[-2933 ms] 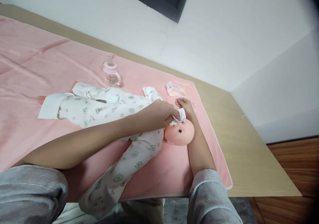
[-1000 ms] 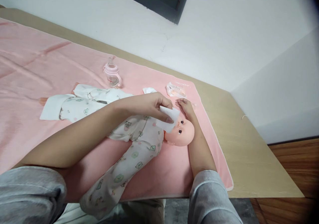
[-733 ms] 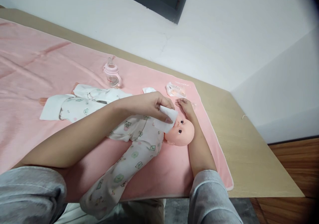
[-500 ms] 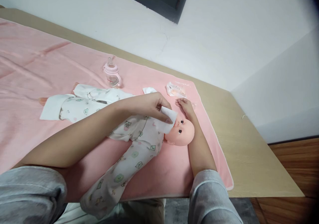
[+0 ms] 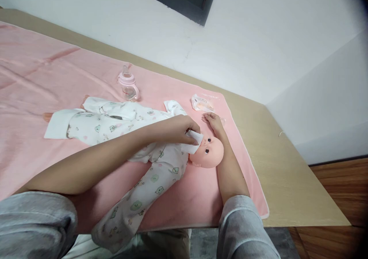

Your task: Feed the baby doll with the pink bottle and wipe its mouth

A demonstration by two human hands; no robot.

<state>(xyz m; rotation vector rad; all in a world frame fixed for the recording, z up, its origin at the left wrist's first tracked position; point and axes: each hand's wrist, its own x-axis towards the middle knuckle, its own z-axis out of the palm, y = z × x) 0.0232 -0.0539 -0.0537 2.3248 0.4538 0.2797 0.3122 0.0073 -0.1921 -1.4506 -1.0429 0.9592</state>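
Observation:
A baby doll (image 5: 211,153) in white patterned pajamas (image 5: 103,124) lies on its back on a pink blanket (image 5: 161,201), its head to the right. My left hand (image 5: 185,130) is closed on a white wipe (image 5: 192,145), held over the doll's mouth and chin, which it partly hides. Beyond the doll's head, my right hand (image 5: 212,121) lies on the blanket with fingers stretched out, holding nothing. My right forearm runs along the top of the head. Just past my right fingertips is a crumpled clear and white packet (image 5: 202,103).
A pink-topped baby bottle (image 5: 128,86) with a handle stands behind the doll's legs. The wooden table (image 5: 281,178) extends to the right of the blanket. A white wall (image 5: 235,40) with a dark frame (image 5: 195,5) rises behind.
My left hand has moved down slightly over the doll's chin, and its fingers have curled more around the wipe. The right hand stays in place.

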